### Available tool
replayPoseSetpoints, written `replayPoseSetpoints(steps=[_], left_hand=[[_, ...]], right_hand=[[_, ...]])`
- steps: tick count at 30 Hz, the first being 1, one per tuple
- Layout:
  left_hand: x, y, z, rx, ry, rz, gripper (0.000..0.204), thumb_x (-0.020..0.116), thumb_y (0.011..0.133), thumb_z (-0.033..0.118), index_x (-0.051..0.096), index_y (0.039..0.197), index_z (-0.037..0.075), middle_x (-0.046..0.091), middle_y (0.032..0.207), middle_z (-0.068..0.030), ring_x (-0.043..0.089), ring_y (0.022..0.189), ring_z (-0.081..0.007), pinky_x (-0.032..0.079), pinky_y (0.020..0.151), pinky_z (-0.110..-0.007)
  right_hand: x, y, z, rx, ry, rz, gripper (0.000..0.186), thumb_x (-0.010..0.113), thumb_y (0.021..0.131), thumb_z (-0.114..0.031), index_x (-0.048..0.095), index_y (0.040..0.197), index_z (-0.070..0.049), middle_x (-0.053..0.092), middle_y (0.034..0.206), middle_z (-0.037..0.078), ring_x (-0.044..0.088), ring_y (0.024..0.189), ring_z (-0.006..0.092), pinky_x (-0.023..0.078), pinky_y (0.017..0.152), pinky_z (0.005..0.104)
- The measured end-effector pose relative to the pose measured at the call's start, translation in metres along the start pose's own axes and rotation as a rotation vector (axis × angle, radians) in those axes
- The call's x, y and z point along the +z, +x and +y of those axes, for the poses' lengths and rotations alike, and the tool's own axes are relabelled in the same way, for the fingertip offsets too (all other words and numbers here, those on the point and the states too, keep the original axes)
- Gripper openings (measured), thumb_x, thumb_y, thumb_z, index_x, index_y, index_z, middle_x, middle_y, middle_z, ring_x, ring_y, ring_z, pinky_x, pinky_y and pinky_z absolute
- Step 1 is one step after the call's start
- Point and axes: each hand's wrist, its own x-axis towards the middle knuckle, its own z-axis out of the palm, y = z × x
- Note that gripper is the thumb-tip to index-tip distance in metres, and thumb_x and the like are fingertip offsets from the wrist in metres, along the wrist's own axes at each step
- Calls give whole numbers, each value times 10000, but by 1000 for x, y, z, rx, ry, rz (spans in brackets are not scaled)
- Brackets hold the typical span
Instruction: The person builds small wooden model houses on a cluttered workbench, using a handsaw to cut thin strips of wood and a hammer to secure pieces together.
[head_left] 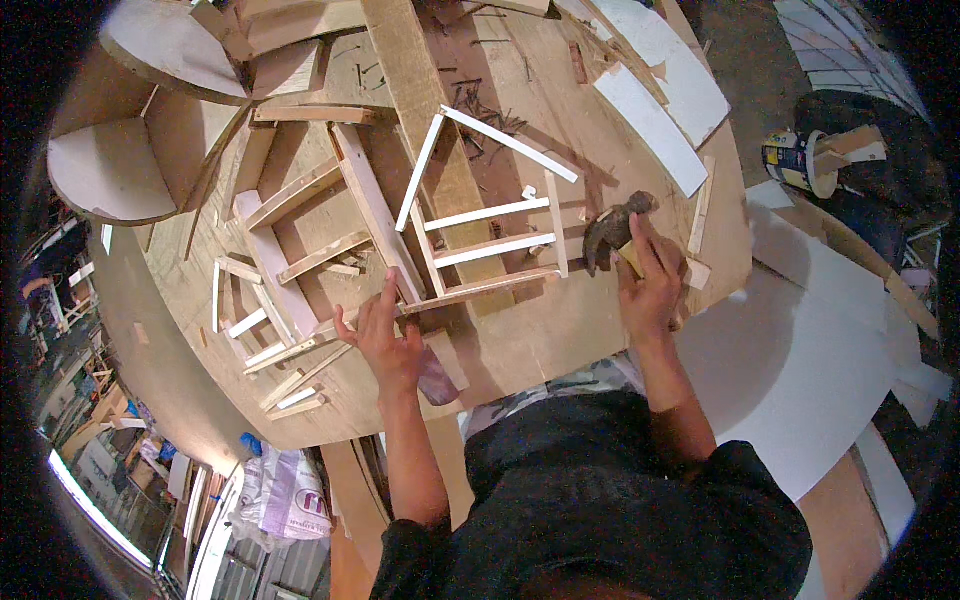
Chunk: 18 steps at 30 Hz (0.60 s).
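A small house-shaped frame of thin wooden strips [497, 246], with a peaked top, lies on the plywood worktable. My left hand [388, 335] rests at its lower left, fingers spread over the long bottom strip [480, 290] where it meets a larger box frame [375, 215]. That hand is open and appears to press on the wood. To the right of the house frame, my right hand [652, 280] is closed on a hammer with a dark, rusty-looking head [612, 228]. Its index finger stretches along the head, and part of the pale handle shows under the fingers.
Loose nails [492, 125] lie scattered beyond the frame. A long plank [400, 60] crosses the table's far side. White offcuts [652, 128] lie at the far right, and curved wooden pieces [115, 165] stand at the far left. A bucket [790, 165] holds wood scraps off the table.
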Motion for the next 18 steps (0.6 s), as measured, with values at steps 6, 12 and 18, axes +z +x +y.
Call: replayPoseSetpoints(steps=[6,12,18], left_hand=[[3,-3,-1,29,66,79,907,681,616,-81,658,1477,207,739,1059,-2,679,991,-182,144,1294,-535],[14,-16,-7,13,57,114,869,686,630,-69,682,1449,220,738,1059,-3,672,998,-200,123,1279,-584],[28,-24,-17,33,76,191,750,714,699,13,710,1417,228,739,1056,5,681,1045,-194,111,1278,-574]], right_hand=[[-1,13,-8,-2,54,11,610,767,820,20,704,1412,-113,641,1131,124,580,1209,338,475,1054,421],[2,8,-38,111,734,-319,482,723,952,-112,669,1430,-73,686,1186,142,671,1085,277,518,998,420],[27,3,-50,160,734,-354,503,761,943,-104,673,1439,-96,698,1271,133,711,1040,194,577,916,310]])
